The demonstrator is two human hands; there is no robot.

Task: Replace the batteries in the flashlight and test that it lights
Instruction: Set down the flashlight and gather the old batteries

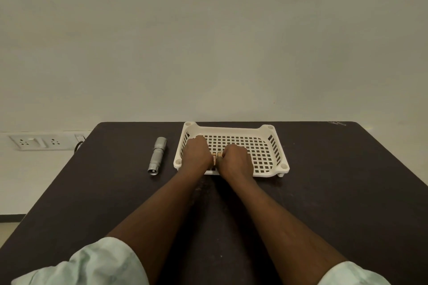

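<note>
both hands (pixel 216 157) in basket (pixel 273 143); flashlight (pixel 158 155) left; socket (pixel 34 142) beyond.

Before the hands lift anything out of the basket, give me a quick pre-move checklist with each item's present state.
1. Flashlight within reach, lying on the table left of the basket: ok.
2. Flashlight opened: cannot tell.
3. Both hands inside the basket: ok.
4. Left hand and right hand grip a small item between them: ok.
5. That item is batteries: cannot tell.
</note>
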